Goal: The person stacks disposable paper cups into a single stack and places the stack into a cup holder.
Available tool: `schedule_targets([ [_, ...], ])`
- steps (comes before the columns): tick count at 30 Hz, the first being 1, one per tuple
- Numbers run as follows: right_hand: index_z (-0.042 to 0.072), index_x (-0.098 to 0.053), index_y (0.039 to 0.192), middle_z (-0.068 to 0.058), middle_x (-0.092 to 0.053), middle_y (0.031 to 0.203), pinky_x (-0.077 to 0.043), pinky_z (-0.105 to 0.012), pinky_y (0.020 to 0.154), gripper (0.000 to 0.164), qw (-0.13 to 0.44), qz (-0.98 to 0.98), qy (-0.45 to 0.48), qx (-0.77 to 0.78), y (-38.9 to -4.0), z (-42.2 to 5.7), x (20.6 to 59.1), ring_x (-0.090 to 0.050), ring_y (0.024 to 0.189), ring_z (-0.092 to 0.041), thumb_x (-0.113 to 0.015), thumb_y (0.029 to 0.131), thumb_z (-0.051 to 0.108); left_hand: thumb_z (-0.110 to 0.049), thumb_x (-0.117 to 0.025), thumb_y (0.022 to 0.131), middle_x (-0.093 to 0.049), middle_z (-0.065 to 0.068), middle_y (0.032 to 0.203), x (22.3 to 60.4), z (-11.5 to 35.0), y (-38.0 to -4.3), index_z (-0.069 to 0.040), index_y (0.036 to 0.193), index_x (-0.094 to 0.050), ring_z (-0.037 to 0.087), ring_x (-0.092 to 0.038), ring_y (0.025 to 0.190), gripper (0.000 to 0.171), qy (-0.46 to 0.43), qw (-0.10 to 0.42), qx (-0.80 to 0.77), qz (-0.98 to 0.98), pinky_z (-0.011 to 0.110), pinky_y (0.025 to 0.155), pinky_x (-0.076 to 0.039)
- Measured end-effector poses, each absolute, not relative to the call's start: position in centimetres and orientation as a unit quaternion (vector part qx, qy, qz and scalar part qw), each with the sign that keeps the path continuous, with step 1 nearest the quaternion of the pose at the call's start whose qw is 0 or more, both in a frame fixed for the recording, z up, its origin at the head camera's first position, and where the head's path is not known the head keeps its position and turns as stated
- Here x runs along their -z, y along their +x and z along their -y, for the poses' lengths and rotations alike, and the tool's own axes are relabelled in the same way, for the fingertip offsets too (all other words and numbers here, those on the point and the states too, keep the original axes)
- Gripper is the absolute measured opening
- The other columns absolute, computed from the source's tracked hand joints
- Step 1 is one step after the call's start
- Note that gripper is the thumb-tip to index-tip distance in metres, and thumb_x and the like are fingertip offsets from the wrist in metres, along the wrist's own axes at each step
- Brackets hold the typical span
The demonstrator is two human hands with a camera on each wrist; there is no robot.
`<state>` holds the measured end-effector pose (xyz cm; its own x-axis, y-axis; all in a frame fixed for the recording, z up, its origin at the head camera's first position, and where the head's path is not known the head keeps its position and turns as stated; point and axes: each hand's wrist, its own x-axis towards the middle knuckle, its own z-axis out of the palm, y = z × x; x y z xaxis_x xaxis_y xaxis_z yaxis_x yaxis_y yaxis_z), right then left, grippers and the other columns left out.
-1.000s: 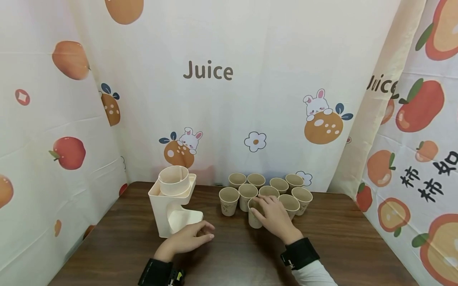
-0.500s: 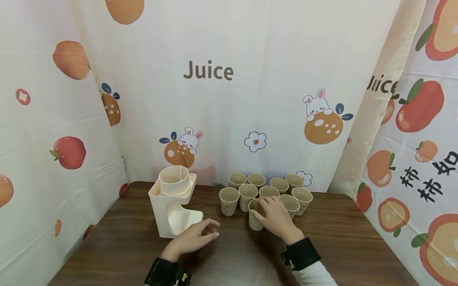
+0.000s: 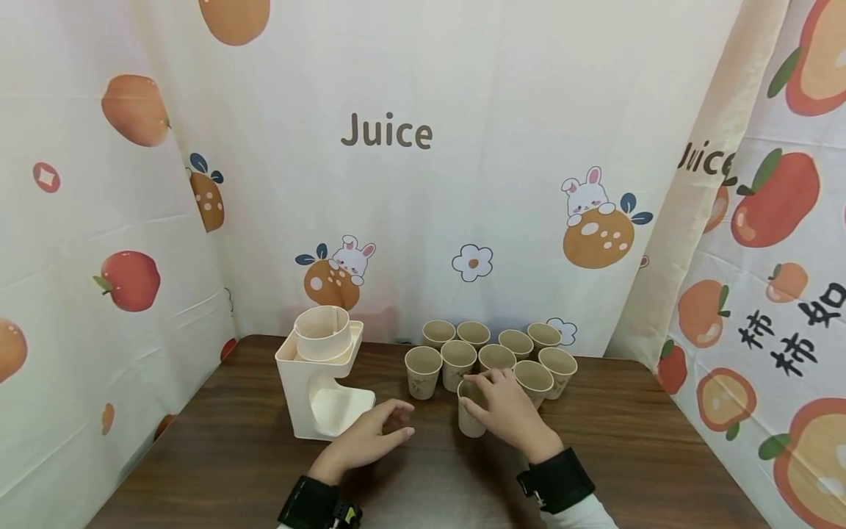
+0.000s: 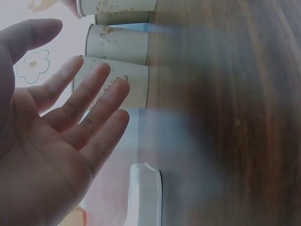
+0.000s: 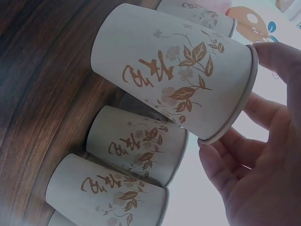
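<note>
My right hand (image 3: 512, 411) pinches a beige paper cup (image 5: 174, 70) by its rim, thumb on one side and fingers on the other. The cup carries a brown leaf print and stands upright in front of the cup group. My left hand (image 3: 366, 437) holds nothing; its fingers are loosely extended, palm toward the cups, as the left wrist view (image 4: 51, 136) also shows. Beside it, at the left, stands a cream-coloured appliance (image 3: 297, 389) with a round top container (image 3: 322, 334) and a tray-like base plate (image 3: 344, 405).
Several more paper cups (image 3: 423, 371) stand upright in rows behind the right hand, close together. The brown wooden table (image 3: 628, 455) ends at a printed curtain (image 3: 410, 206) at the back, with more curtain on both sides.
The right hand has drawn the gripped cup slightly toward the body, out of the group. My left hand has shifted right, away from the appliance.
</note>
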<state>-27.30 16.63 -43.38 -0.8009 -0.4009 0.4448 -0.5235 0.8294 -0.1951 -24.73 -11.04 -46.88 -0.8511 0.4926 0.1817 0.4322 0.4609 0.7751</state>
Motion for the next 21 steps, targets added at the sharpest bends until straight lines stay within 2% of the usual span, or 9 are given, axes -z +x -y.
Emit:
schedule_targets([
  [5,0.016,-0.063,0.118,-0.008,-0.058,0.104,-0.046,-0.045,0.083,0.042,0.18,0.942,0.24,-0.153,-26.7,-16.3,43.2,-0.047,0.101,-0.027,-0.063,0.086,0.042,-0.044,-0.055,0.092,-0.059,0.011,0.118,46.9,10.5,-24.8,-0.013,0.126,-0.051,0.022,-0.053,0.108,0.046,0.269,0.028,-0.438,-0.857,0.047,0.084,-0.049],
  [9,0.017,-0.064,0.117,-0.006,-0.057,0.104,-0.046,-0.044,0.083,0.041,0.168,0.944,0.239,-0.151,-26.2,-16.1,43.1,-0.046,0.101,-0.025,-0.062,0.086,0.043,-0.04,-0.056,0.091,-0.059,0.011,0.118,47.0,9.9,-24.8,-0.009,0.126,-0.05,0.022,-0.052,0.108,0.047,0.273,0.027,-0.431,-0.86,0.045,0.082,-0.05],
  [14,0.018,-0.065,0.116,-0.004,-0.057,0.104,-0.046,-0.043,0.081,0.04,0.169,0.943,0.24,-0.155,-25.8,-16.0,43.1,-0.045,0.098,-0.023,-0.063,0.085,0.043,-0.038,-0.057,0.091,-0.059,0.012,0.117,47.0,8.9,-24.8,-0.011,0.127,-0.049,0.022,-0.052,0.107,0.046,0.278,0.024,-0.428,-0.86,0.046,0.081,-0.051],
  [21,0.018,-0.065,0.116,-0.002,-0.057,0.104,-0.046,-0.042,0.08,0.041,0.168,0.936,0.257,-0.174,-25.1,-15.6,43.2,-0.044,0.095,-0.02,-0.062,0.085,0.044,-0.038,-0.062,0.087,-0.056,0.015,0.12,47.5,7.6,-24.7,-0.008,0.13,-0.046,0.028,-0.051,0.109,0.055,0.276,0.021,-0.434,-0.857,0.048,0.085,-0.048],
])
